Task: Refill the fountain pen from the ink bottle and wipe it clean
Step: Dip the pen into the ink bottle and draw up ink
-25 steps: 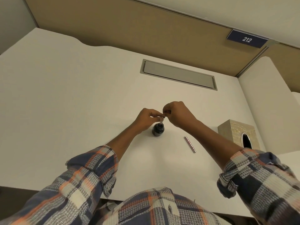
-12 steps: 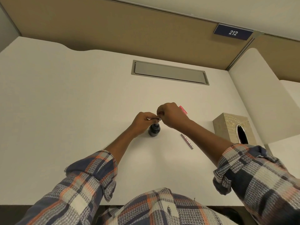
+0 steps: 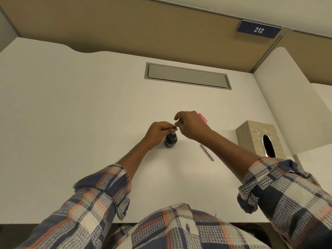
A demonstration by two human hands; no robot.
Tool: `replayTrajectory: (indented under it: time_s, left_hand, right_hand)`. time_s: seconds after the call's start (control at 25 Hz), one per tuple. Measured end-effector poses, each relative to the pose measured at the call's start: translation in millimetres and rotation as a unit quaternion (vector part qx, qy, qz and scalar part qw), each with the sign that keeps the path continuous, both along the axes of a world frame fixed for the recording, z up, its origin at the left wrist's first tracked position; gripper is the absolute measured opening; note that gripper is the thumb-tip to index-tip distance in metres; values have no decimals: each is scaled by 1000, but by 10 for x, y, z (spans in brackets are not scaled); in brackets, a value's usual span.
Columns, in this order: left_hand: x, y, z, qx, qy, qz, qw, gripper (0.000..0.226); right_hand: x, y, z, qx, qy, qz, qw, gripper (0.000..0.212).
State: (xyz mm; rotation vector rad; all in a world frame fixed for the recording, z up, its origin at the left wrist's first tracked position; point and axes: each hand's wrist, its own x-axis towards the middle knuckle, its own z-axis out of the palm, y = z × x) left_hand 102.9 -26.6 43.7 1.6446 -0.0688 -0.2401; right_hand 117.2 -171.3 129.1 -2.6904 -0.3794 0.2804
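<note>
A small dark ink bottle point(image 3: 170, 140) stands open on the white desk point(image 3: 71, 123). Directly above its mouth both hands meet on a thin pen part point(image 3: 175, 125) that points down into the bottle. My left hand point(image 3: 158, 131) pinches its lower section, just left of the bottle. My right hand point(image 3: 190, 125) pinches the upper end with thumb and forefinger. Most of the part is hidden by my fingers. A slim pinkish-silver pen piece point(image 3: 207, 152) lies on the desk to the right of the bottle.
A beige tissue box point(image 3: 255, 139) stands at the right, beside a white divider panel point(image 3: 294, 105). A pink object point(image 3: 203, 117) lies just behind my right hand. A grey cable hatch point(image 3: 186, 76) is set in the desk's far side.
Both hands stay over the bottle with the pen part. The right hand's fingers have shifted slightly on its upper end. The view has moved a little.
</note>
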Motion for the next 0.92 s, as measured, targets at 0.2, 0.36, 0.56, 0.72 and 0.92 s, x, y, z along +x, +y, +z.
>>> replayTrajectory:
  time_s: [0.2,0.36,0.56,0.72,0.92]
  left_hand:
    - [9,-10,-15,8,-8,8,1000,16]
    - [6,-28,1,14,-23,22,999,13]
    - [10,-30,-8,22,-30,22,999,13]
    - [3,-45,7,20,-30,25,999,13]
    - [3,-53,34,2,-23,31,999,16]
  right_hand:
    - [-4,-29,15,-8,-17,-5,1000,19]
    - [40,-100,65,38,-22,-28,999,26]
    - [139,-171,129,50,-17,-24,998,27]
    - [110,-128,109,64,-18,9,998,20]
    - [82,-68,79,56,-38,26,997,19]
